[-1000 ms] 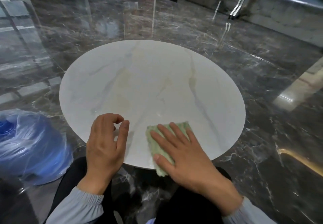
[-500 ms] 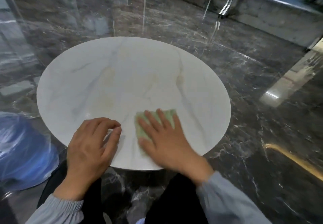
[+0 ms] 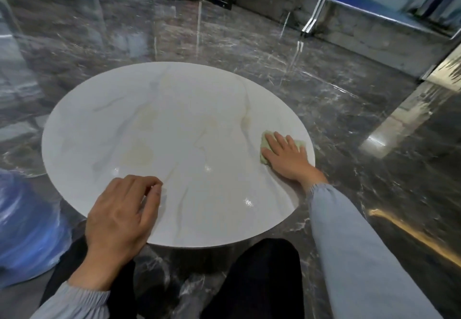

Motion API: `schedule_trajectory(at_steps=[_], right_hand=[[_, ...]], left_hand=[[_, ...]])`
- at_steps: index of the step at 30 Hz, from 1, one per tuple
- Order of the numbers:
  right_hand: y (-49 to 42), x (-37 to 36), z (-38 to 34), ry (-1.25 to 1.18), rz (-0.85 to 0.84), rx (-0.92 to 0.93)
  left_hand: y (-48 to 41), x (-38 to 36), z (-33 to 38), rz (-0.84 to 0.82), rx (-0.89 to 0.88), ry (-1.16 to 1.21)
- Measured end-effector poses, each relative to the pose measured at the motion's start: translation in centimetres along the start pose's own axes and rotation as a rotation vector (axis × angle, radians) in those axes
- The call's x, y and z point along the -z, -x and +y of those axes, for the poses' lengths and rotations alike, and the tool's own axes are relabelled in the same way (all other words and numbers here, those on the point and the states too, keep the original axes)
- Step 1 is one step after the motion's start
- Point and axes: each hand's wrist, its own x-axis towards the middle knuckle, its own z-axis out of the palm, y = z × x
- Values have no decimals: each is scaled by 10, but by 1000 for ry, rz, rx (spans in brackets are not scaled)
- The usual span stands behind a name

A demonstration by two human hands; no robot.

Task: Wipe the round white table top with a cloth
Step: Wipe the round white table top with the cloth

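Right hand [image 3: 287, 155] is pressing flat-palmed on the soft cloth [image 3: 265, 141], probably bunching easily on that slick table top [image 3: 174, 131]; left hand [image 3: 122, 214] is resting loosely curled, empty.

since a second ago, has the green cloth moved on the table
Yes. The green cloth slid from the round white table top's near edge to its right edge, pressed under the right hand.
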Motion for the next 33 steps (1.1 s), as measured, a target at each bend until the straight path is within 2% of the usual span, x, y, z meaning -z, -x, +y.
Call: schedule_trajectory(at_steps=[5, 8, 11, 15, 18, 20, 24, 27, 30, 33], right_hand=[[79, -40, -104, 133, -5, 487], [131, -59, -122, 154, 19, 694], [123, -51, -92, 122, 32, 631], [58, -23, -24, 79, 43, 261], [24, -11, -15, 55, 42, 48], [25, -17, -49, 64, 29, 87], [81, -52, -151, 110, 19, 488], [126, -70, -188, 162, 19, 721], [130, -62, -164, 166, 6, 760], [96, -46, -123, 140, 2, 564]], left_hand=[[1, 2, -1, -33, 105, 75], [0, 2, -2, -40, 114, 61], [1, 1, -2, -8, 102, 55], [2, -4, 0, 132, 68, 72], [5, -8, 1, 294, 18, 138], [6, -9, 0, 367, 22, 195], [6, -8, -2, 430, 74, 277], [4, -2, -4, 469, 142, 357], [1, 6, -14, 489, 162, 409], [-13, 9, -39, 492, 288, 346]])
